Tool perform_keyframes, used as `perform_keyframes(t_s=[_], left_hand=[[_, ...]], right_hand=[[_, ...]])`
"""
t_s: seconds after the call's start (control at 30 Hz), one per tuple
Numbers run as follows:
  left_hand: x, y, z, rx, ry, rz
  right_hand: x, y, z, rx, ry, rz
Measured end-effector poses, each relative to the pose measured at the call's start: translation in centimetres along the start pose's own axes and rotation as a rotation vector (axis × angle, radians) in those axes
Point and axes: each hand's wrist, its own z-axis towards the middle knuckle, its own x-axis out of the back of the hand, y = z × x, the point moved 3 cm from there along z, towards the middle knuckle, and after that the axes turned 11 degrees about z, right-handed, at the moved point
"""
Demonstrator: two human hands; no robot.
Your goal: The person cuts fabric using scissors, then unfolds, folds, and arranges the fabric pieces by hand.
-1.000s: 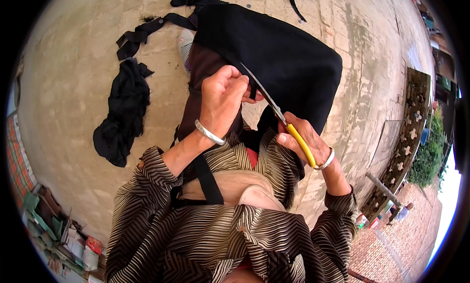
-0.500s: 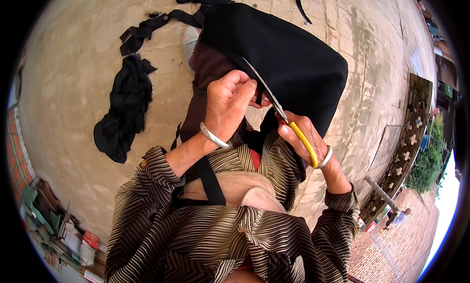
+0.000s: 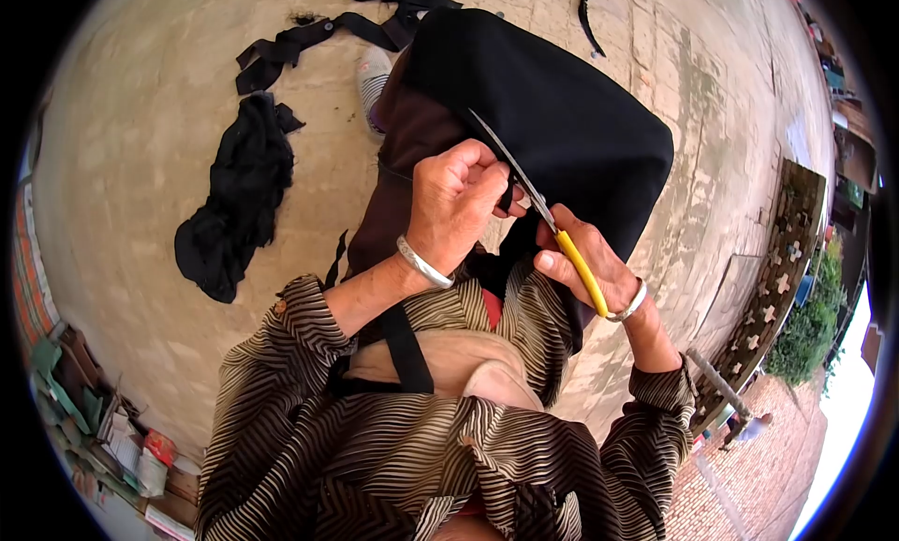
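Black cloth (image 3: pixel 552 101) lies draped over my lap and knee. My left hand (image 3: pixel 459 199) is closed in a pinch on a small dark part of the cloth. My right hand (image 3: pixel 595 260) grips the yellow-handled scissors (image 3: pixel 582 271) by their handles. Their long metal blades look nearly closed and point up and left, passing just right of my left fingertips. A bit of the black cloth shows between the left fingers and the blades, and I cannot make out whether the blades touch it.
On the paved ground at the left lies a crumpled black cloth (image 3: pixel 239 199). Dark strips (image 3: pixel 286 49) lie above it, and a thin black strip (image 3: pixel 587 16) is at the top. A patterned low wall (image 3: pixel 773 279) and plants (image 3: pixel 807 326) stand at the right, clutter (image 3: pixel 122 447) at the lower left.
Both hands have shifted slightly right in the view, the scissors still in my right hand. The cloths on the ground have shifted a little with the camera's view.
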Motion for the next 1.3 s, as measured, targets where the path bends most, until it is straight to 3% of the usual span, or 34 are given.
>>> perform_keyframes(t_s=[0.07, 0.13, 0.4, 0.5, 0.57, 0.67, 0.87, 1.1, 1.17, 1.3], left_hand=[[0.1, 0.1, 0.1, -0.007, 0.005, -0.052], [0.1, 0.3, -0.1, 0.005, 0.005, -0.045], [0.4, 0.5, -0.1, 0.011, 0.0, -0.05], [0.4, 0.7, -0.2, 0.015, 0.0, -0.045], [0.4, 0.7, -0.2, 0.032, -0.01, -0.039], [0.3, 0.7, -0.2, 0.007, 0.004, -0.013], [0.5, 0.8, -0.2, 0.002, 0.014, -0.033], [0.7, 0.7, -0.2, -0.009, 0.032, -0.017], [0.7, 0.7, -0.2, -0.002, 0.025, -0.029], [0.5, 0.7, -0.5, -0.007, -0.005, 0.011]], right_hand=[[-0.2, -0.5, 0.2, 0.046, 0.044, 0.075], [-0.1, -0.6, 0.3, -0.045, 0.069, 0.115], [0.3, -1.5, 0.3, -0.078, 0.141, -0.003], [0.4, -1.5, 0.3, -0.104, 0.09, 0.025], [0.3, -1.4, 0.4, -0.007, 0.037, -0.008], [0.7, -1.5, 1.2, -0.069, -0.032, -0.093], [1.0, -3.0, 1.7, -0.052, 0.02, 0.06], [1.0, -3.3, 2.0, -0.151, 0.036, -0.034], [1.0, -3.9, 2.0, -0.028, 0.06, 0.074], [1.3, -4.5, 2.3, -0.015, -0.031, -0.022]])
